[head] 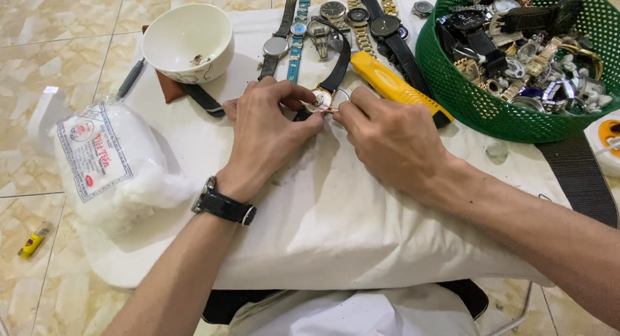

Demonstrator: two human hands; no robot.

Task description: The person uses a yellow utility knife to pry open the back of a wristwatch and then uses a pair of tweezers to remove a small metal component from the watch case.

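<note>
My left hand [268,132] pinches a small gold-cased watch [321,98] with a black strap [338,68] against the white cushion [336,213]. My right hand [391,139] meets it from the right, its fingertips closed on a thin tool or pin at the watch case; the tip is too small to make out. A black wristwatch [223,205] is on my left wrist.
A row of several watches [336,16] lies at the cushion's far edge beside a yellow tool [394,85]. A green basket [452,84] full of watches stands at the right. At the left are a white bowl [187,42], a bag of cotton [103,161] and a yellow lighter [33,242] on the floor.
</note>
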